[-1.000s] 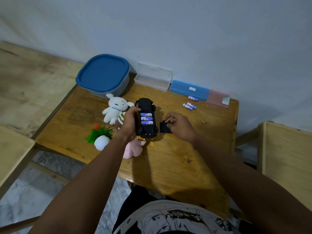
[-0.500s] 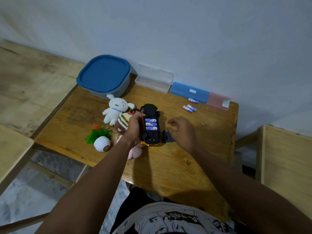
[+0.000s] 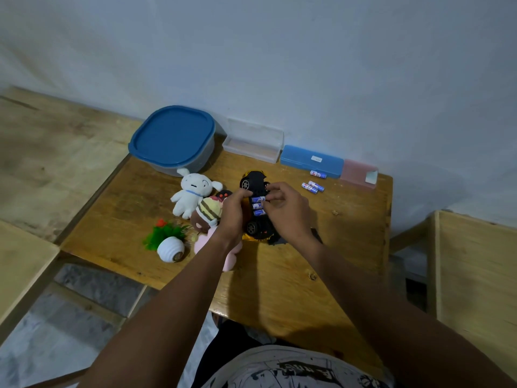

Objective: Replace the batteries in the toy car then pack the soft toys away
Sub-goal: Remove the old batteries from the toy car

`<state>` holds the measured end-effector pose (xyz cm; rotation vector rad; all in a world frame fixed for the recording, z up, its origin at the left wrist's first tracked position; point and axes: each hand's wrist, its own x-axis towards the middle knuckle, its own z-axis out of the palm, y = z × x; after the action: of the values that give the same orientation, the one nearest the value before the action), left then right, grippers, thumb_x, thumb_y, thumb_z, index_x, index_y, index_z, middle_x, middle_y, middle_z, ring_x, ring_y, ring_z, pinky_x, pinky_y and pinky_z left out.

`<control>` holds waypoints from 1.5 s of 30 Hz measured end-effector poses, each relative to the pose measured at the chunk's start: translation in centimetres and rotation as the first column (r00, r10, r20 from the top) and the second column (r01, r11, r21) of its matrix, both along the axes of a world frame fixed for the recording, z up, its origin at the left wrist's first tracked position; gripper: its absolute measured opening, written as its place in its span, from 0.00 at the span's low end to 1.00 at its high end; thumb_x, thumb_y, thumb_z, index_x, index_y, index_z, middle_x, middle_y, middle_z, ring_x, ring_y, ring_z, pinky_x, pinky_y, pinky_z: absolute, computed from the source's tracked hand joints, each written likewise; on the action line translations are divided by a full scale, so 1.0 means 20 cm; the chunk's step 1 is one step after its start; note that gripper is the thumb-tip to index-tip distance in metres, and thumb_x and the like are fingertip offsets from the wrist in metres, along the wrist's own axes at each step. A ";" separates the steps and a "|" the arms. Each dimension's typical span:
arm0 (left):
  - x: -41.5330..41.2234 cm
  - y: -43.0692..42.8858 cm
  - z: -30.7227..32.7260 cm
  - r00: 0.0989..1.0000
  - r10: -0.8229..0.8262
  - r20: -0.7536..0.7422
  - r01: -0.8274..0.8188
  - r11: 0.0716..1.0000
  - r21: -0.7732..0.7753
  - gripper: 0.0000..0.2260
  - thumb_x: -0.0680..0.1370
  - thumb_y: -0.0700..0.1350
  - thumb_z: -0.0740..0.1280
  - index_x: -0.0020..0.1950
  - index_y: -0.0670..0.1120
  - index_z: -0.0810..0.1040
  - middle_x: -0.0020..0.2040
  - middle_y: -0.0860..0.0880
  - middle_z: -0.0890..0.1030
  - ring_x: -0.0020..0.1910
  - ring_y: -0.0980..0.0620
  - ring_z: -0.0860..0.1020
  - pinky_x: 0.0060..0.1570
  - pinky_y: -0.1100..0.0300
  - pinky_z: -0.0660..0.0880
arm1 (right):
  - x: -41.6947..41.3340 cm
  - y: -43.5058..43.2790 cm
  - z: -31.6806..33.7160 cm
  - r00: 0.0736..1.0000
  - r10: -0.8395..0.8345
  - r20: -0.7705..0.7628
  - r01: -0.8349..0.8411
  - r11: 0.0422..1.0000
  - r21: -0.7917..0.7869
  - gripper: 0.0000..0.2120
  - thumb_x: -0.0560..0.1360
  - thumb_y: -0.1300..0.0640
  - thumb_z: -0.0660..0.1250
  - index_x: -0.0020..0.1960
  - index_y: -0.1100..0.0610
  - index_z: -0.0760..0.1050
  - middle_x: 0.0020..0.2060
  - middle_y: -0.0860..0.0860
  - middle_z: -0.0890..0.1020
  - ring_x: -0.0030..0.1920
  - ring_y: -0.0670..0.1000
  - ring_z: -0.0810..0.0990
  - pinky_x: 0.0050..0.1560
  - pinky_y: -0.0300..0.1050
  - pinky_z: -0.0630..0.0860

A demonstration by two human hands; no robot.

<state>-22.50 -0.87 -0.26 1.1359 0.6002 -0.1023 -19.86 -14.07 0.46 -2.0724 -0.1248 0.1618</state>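
Toy car (image 3: 253,182): it lies belly-up near the middle of the table (image 3: 265,289), nose toward 12 o'clock, between your two hands.
Left hand (image 3: 233,217): your grip is clamped on the car's 9 o'clock side.
Right hand (image 3: 291,217): your fingers curl over the open battery bay from 3 o'clock, tips at the farthest cell. You cannot tell whether this grip pinches it.
Fitted batteries (image 3: 258,206): three sit side by side in the bay.
Loose batteries (image 3: 313,186): three lie on the table at 2 o'clock from the car.
Black cover (image 3: 316,234): it lies flat, partly under your right wrist.
Soft toys: the white plush (image 3: 193,196), striped-cap plush (image 3: 208,212) and pink plush (image 3: 230,259) bunch together at the car's 9 o'clock.
Blue-lidded tub (image 3: 173,138): it stands closed at 11 o'clock, by the wall.
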 end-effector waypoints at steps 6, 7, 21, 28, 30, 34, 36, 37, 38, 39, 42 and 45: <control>0.01 0.02 0.00 0.999 0.014 0.052 -0.020 0.993 0.114 0.21 0.72 0.50 0.67 0.55 0.34 0.79 0.49 0.35 0.80 0.50 0.39 0.79 0.53 0.43 0.74 | 0.00 0.02 0.07 0.992 -0.010 -0.125 0.021 0.995 0.093 0.22 0.73 0.56 0.74 0.64 0.48 0.71 0.46 0.42 0.84 0.45 0.41 0.81 0.35 0.33 0.71; 0.02 0.02 0.00 0.998 0.014 0.058 -0.022 0.990 0.136 0.21 0.71 0.51 0.67 0.54 0.35 0.80 0.49 0.35 0.79 0.50 0.39 0.79 0.53 0.42 0.74 | 0.01 0.02 0.08 0.989 -0.015 -0.145 0.031 0.994 0.109 0.23 0.72 0.56 0.75 0.63 0.48 0.70 0.45 0.42 0.84 0.45 0.41 0.81 0.35 0.34 0.71; 0.04 0.04 0.05 0.998 -0.067 0.019 0.067 0.998 -0.013 0.17 0.81 0.47 0.58 0.59 0.38 0.80 0.49 0.39 0.83 0.46 0.43 0.82 0.47 0.52 0.79 | 0.06 -0.03 0.09 0.970 0.038 -0.241 0.035 0.956 0.292 0.13 0.70 0.62 0.77 0.53 0.54 0.79 0.45 0.51 0.83 0.47 0.49 0.83 0.43 0.43 0.81; 0.03 0.04 0.06 0.994 -0.110 0.007 0.110 0.991 -0.073 0.17 0.81 0.49 0.57 0.58 0.40 0.79 0.45 0.42 0.83 0.42 0.45 0.82 0.44 0.55 0.79 | 0.06 -0.07 0.07 0.983 0.112 -0.148 -0.087 0.982 0.166 0.14 0.74 0.62 0.73 0.59 0.55 0.82 0.47 0.49 0.84 0.44 0.45 0.83 0.40 0.33 0.76; 0.03 0.04 0.06 0.991 -0.135 0.014 0.136 0.987 -0.083 0.18 0.81 0.50 0.56 0.58 0.40 0.80 0.45 0.42 0.83 0.43 0.45 0.82 0.46 0.53 0.78 | 0.06 -0.08 0.07 0.987 0.110 -0.114 -0.094 0.986 0.137 0.13 0.74 0.60 0.73 0.58 0.54 0.82 0.51 0.48 0.81 0.44 0.42 0.81 0.38 0.29 0.74; 0.03 0.04 0.07 0.985 -0.168 0.034 0.171 0.980 -0.104 0.20 0.82 0.50 0.53 0.57 0.41 0.80 0.45 0.42 0.85 0.43 0.46 0.83 0.47 0.53 0.78 | 0.08 -0.09 0.09 0.986 0.115 -0.121 -0.090 0.976 0.197 0.09 0.74 0.58 0.73 0.54 0.55 0.82 0.50 0.50 0.82 0.44 0.44 0.82 0.37 0.30 0.75; 0.03 0.04 0.07 0.989 -0.146 0.034 0.149 0.984 -0.100 0.20 0.81 0.50 0.54 0.59 0.41 0.80 0.47 0.42 0.83 0.44 0.45 0.82 0.47 0.52 0.78 | 0.08 -0.09 0.10 0.980 0.119 -0.158 -0.063 0.946 0.318 0.08 0.74 0.60 0.73 0.53 0.57 0.81 0.46 0.52 0.84 0.42 0.42 0.83 0.39 0.33 0.77; 0.03 0.04 0.07 0.990 -0.135 0.033 0.138 0.986 -0.099 0.20 0.81 0.50 0.55 0.60 0.40 0.79 0.47 0.41 0.82 0.44 0.45 0.82 0.47 0.52 0.77 | 0.08 -0.09 0.12 0.977 0.110 -0.182 -0.032 0.922 0.385 0.07 0.74 0.61 0.73 0.52 0.57 0.81 0.45 0.52 0.85 0.42 0.42 0.83 0.40 0.34 0.78; 0.03 0.04 0.06 0.991 -0.127 0.029 0.129 0.987 -0.098 0.19 0.81 0.50 0.55 0.61 0.40 0.79 0.47 0.41 0.82 0.44 0.45 0.81 0.47 0.52 0.77 | 0.09 -0.09 0.12 0.973 0.097 -0.210 0.007 0.896 0.443 0.07 0.75 0.62 0.72 0.52 0.57 0.81 0.46 0.54 0.85 0.42 0.43 0.83 0.42 0.36 0.79; 0.03 0.04 0.06 0.993 -0.117 0.022 0.119 0.987 -0.104 0.19 0.81 0.50 0.56 0.61 0.40 0.79 0.47 0.42 0.82 0.44 0.44 0.81 0.47 0.52 0.77 | 0.09 -0.09 0.14 0.967 0.086 -0.240 0.044 0.872 0.487 0.06 0.76 0.62 0.71 0.53 0.56 0.81 0.46 0.55 0.86 0.44 0.46 0.83 0.45 0.39 0.81; 0.03 0.05 0.05 0.994 -0.105 0.026 0.107 0.988 -0.112 0.18 0.81 0.50 0.56 0.59 0.41 0.79 0.45 0.43 0.83 0.43 0.45 0.81 0.47 0.52 0.77 | 0.10 -0.08 0.16 0.948 0.087 -0.307 0.095 0.842 0.532 0.07 0.78 0.64 0.66 0.53 0.56 0.81 0.49 0.56 0.85 0.46 0.51 0.84 0.49 0.45 0.83; 0.02 0.05 0.06 0.989 -0.140 0.046 0.146 0.978 -0.146 0.19 0.82 0.50 0.55 0.61 0.40 0.78 0.45 0.43 0.83 0.45 0.45 0.82 0.47 0.53 0.79 | 0.11 -0.07 0.18 0.948 0.124 -0.292 0.009 0.910 0.414 0.10 0.79 0.64 0.62 0.49 0.54 0.80 0.47 0.52 0.82 0.42 0.49 0.80 0.43 0.42 0.80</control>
<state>-22.00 0.21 0.99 1.0326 0.4711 -0.2467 -17.69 -15.49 4.04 -1.5990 -0.0219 0.4605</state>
